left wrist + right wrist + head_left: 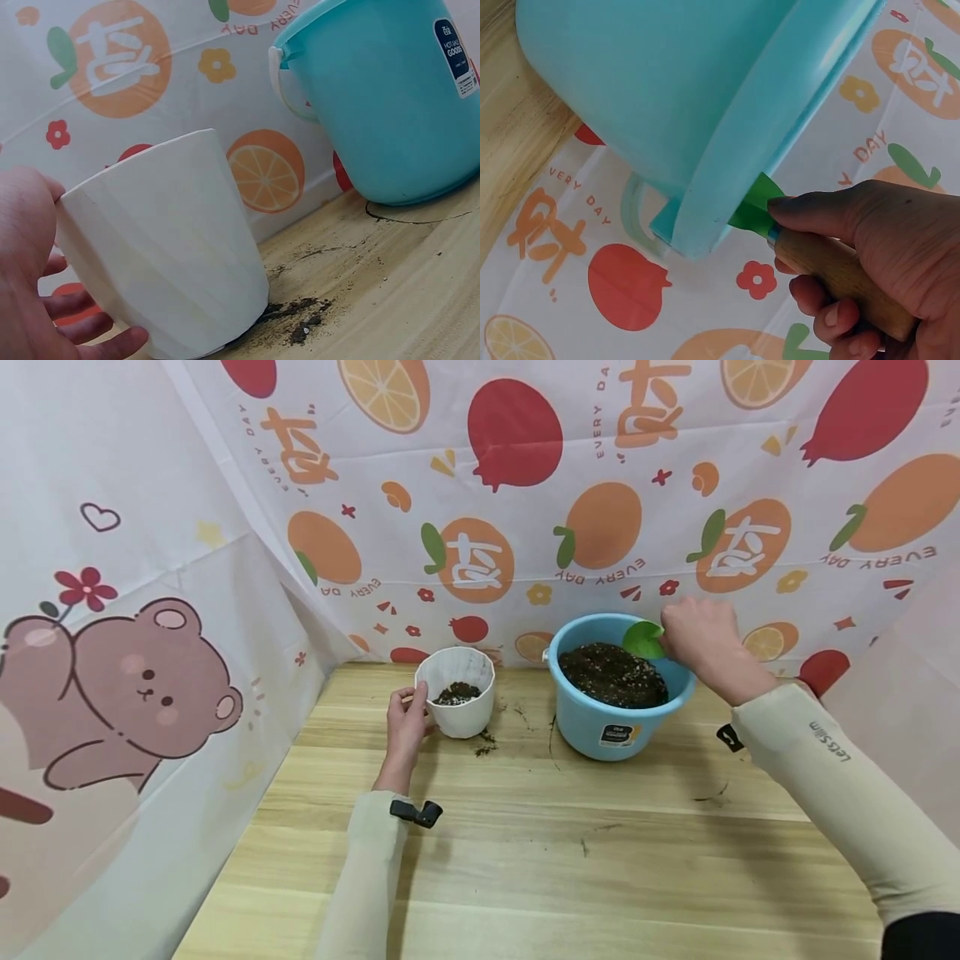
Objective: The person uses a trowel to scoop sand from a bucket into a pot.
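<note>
A white flowerpot (463, 720) stands upright on the wooden table with some dark soil low inside it. My left hand (406, 727) holds its left side, thumb at the rim and fingers around the lower wall in the left wrist view. To the right is a light-blue bucket (600, 727) holding dark potting soil (611, 677). Over the bucket's right rim, my right hand (705, 635) grips a small trowel by its wooden handle (840, 281). The trowel's green blade (642, 640) reaches inside the bucket above the soil; its tip cannot be made out clearly.
Spilled soil (300, 319) lies beside the pot's base, and thin dark bits are scattered over the wooden tabletop (525, 860). A fruit-printed cloth (525, 543) hangs close behind the pot and bucket. A bear-printed cloth (150, 693) hangs at the left.
</note>
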Available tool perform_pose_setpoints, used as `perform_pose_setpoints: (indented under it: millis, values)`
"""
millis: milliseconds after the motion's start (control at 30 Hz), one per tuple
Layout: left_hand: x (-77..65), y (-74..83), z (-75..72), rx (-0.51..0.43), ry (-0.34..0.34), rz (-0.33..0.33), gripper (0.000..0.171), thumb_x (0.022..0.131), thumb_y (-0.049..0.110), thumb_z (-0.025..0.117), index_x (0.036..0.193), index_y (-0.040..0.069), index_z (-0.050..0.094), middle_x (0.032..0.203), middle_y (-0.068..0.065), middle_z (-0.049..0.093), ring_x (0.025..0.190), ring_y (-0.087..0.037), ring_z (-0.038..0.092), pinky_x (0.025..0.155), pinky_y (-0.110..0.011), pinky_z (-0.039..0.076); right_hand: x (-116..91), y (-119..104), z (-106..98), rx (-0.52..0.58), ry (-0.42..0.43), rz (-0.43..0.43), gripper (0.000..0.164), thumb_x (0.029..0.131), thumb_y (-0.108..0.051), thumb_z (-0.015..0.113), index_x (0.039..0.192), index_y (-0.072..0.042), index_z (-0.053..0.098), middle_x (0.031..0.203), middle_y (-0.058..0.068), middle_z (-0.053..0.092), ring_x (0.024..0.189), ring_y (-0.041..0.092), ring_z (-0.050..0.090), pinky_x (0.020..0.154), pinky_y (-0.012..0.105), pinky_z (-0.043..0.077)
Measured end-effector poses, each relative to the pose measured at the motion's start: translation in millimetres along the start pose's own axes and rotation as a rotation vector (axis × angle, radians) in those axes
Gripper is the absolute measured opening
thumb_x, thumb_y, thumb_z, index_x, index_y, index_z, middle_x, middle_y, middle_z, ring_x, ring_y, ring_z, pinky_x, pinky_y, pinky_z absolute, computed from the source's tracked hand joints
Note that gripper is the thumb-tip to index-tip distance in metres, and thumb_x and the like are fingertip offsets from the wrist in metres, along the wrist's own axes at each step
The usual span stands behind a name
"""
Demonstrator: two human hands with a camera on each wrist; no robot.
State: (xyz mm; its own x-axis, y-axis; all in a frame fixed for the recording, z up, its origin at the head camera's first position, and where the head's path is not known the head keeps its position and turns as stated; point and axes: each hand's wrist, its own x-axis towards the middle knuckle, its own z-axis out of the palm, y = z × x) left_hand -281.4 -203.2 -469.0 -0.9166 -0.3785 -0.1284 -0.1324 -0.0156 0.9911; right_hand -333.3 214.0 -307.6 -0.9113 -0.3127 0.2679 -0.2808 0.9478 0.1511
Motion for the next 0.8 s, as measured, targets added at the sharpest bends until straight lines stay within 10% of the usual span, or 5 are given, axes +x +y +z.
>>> perform_pose_setpoints:
  millis: [800]
  values:
    - [3.2,-3.5,2.9,-0.009,0.003,0.014,0.059,0.101,0.059,0.048,0.133,0.010,0.042,0.118,-0.006,0.046,0.101,-0.018,0.051,0.085,-0.048,0.059,3.4,6.1,12.0,0.098,-0.074,0.031,0.035,0.089,-0.024,0.075,0.066,-0.006,0.057,0.060,0.009,0.052,0.055,0.026,0.049,0.043,0.034,0.037]
